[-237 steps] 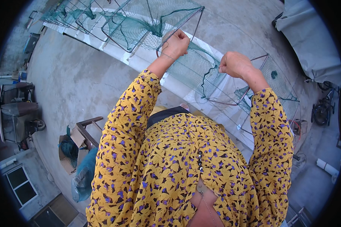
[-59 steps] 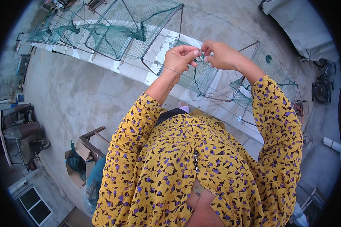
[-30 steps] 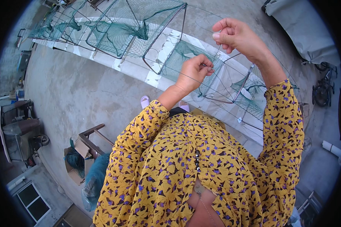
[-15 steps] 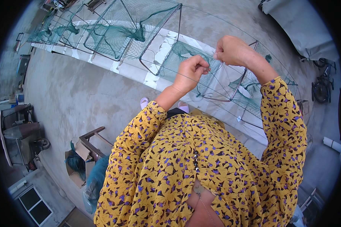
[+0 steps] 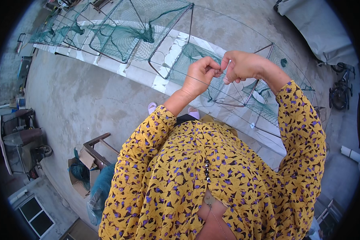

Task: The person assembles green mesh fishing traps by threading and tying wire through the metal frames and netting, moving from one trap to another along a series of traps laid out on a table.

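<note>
A long framed fish trap of green netting stretches from the far left to the right, in box sections on dark metal frames. My left hand is closed in a pinch over a netting panel; what lies between its fingertips is too small to make out. My right hand meets it at the fingertips, bent at the wrist. Its thumb and fingers pinch a thin white stick-like piece. Fine cords run past both hands to the metal frame on the right.
Pale boards lie beneath the trap on the concrete floor. At lower left are a cardboard box with netting, a wooden frame and a blue-green net bundle. A covered vehicle and a bicycle stand right.
My right hand has come down and left to meet the left fingertips, turning so the white stick shows. My left hand has stayed nearly in place.
</note>
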Tool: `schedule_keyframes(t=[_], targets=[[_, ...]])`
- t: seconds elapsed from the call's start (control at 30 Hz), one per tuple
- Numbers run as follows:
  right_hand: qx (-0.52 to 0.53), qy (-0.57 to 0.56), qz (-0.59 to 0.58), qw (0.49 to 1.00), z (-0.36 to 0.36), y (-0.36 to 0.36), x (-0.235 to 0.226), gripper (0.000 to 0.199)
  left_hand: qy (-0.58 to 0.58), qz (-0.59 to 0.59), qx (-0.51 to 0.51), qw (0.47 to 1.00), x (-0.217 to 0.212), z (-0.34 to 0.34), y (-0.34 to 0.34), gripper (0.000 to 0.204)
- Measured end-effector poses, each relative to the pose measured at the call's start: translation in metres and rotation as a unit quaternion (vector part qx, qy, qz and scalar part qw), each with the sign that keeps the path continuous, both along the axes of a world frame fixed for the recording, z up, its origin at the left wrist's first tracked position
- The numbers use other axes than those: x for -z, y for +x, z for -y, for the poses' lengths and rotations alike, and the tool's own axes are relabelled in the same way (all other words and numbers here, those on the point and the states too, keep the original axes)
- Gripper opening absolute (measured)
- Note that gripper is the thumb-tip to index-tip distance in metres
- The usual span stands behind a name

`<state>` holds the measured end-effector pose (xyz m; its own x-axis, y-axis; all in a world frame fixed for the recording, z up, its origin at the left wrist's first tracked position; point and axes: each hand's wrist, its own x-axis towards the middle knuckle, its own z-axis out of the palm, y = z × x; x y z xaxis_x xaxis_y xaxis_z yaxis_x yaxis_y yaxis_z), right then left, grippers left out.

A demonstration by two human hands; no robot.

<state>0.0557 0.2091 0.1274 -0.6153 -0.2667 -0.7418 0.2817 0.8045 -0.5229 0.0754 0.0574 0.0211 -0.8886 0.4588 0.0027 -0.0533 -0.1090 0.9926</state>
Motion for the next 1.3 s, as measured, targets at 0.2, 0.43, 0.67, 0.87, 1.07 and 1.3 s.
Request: schedule_keyframes(t=[0.2, 0.43, 0.67, 0.87, 1.07, 1.3], targets=[[-0.044, 0.044, -0.043, 0.997, -0.001, -0.004, 0.008, 0.008, -0.011, 0.014, 0.005, 1.000, 0.003, 0.000, 0.000, 0.008], [0.276, -0.213, -0.072, 0.935, 0.002, -0.018, 0.013, 0.021, -0.038, 0.010, 0.009, 0.999, 0.005, 0.000, -0.001, 0.005], [0.347, -0.235, -0.161, 0.894, -0.004, -0.021, 0.021, 0.018, -0.128, 0.001, -0.030, 0.991, -0.017, -0.013, 0.002, 0.017], [0.387, -0.281, -0.222, 0.850, -0.006, -0.022, 0.021, 0.019, -0.161, -0.051, -0.042, 0.985, -0.007, -0.016, -0.004, 0.017], [0.408, -0.357, -0.230, 0.808, -0.012, -0.024, 0.011, 0.020, -0.039, 0.068, -0.021, 0.997, 0.003, -0.017, -0.002, 0.010], [0.172, -0.364, -0.180, 0.898, -0.024, -0.012, -0.032, 0.024, 0.023, 0.157, -0.074, 0.984, 0.006, -0.016, 0.001, 0.010]])
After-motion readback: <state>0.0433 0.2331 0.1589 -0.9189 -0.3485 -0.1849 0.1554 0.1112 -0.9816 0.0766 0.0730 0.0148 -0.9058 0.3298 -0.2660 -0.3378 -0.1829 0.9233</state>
